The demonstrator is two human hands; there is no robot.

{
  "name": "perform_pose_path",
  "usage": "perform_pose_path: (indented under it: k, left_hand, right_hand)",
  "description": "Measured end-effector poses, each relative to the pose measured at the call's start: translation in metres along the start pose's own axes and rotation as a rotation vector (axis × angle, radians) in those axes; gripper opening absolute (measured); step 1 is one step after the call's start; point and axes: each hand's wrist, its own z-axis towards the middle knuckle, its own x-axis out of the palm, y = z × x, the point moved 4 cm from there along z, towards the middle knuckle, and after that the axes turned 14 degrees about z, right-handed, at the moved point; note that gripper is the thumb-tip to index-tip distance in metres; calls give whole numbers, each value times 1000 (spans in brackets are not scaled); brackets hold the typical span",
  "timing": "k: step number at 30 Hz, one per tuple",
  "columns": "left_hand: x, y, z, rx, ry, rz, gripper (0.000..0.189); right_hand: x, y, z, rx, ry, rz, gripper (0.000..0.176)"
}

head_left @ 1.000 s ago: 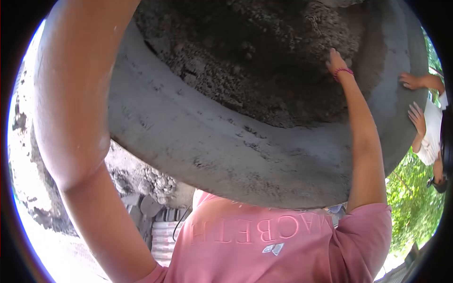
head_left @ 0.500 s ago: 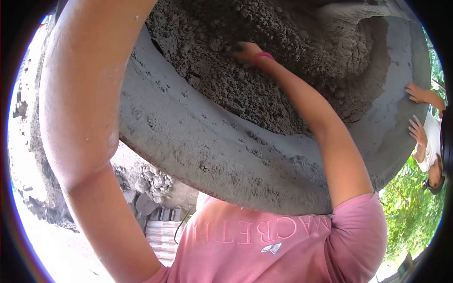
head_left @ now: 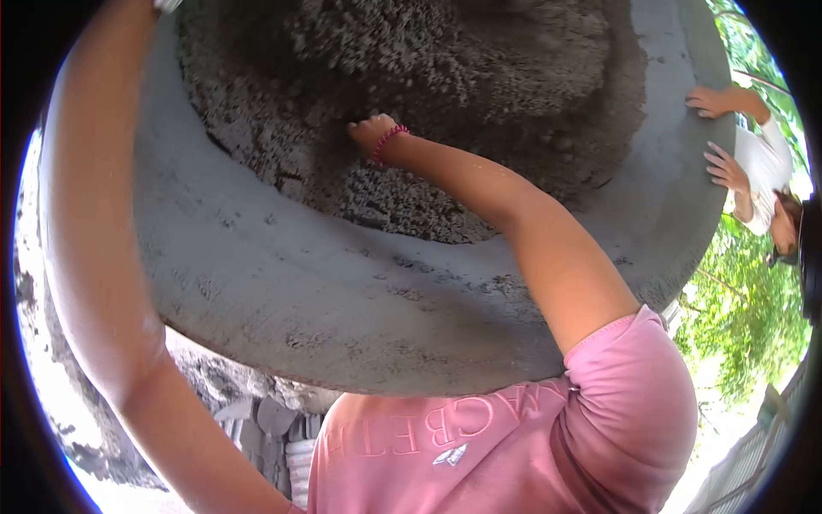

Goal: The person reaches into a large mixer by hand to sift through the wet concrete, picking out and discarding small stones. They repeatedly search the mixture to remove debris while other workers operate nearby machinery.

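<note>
My right hand [head_left: 374, 135], with a pink beaded bracelet [head_left: 390, 144] at the wrist, is over a grey, crumbly, damp-looking mix [head_left: 411, 201]. Its fingers look curled in, and whatever they may hold is hidden. The mix lies inside a large round basin with a wide grey rim [head_left: 282, 283]. Up along the left side stretches my left arm [head_left: 98, 214], beyond the basin's left edge. My left hand is cut off by the top of the view; only a small pale thing [head_left: 167, 4] shows at the wrist end.
Another person [head_left: 766, 171] in a white top stands at the right, one hand [head_left: 715, 101] and the other hand [head_left: 728, 168] on the rim. Grey rubble and blocks [head_left: 270, 420] lie below the basin at the lower left. Green foliage [head_left: 736, 283] fills the right background.
My right hand has moved left and slightly down over the mix, and its fingers look more curled. My left arm has shifted left. The whole view has shifted with the camera.
</note>
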Motion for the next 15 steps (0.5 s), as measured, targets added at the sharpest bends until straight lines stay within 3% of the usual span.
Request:
perform_pose_path:
  k: [2,6,7,8,9,11,15]
  left_hand:
    - [0,-2,-2,19,-15,-10,57]
    - [0,3,6,74,53,-34,56]
    - [-1,-1,7,70,51,-13,56]
    - [-2,-4,8,66,50,8,56]
    - [9,9,23,104,53,-4,55]
    - [30,31,32,122,-25,-11,53]
    - [68,54,38,59,-336,10,45]
  right_hand:
    - [-11,-14,-28,-5,103,103,40]
    - [20,-101,-104,-33,698,555,50]
    - [7,-115,-140,186,1013,666,70]
    - [19,-151,-164,197,1007,576,69]
    - [30,-189,-197,342,1081,603,57]
    - [14,-231,-254,625,1132,642,53]
    - [-14,-330,-306,1061,523,326,45]
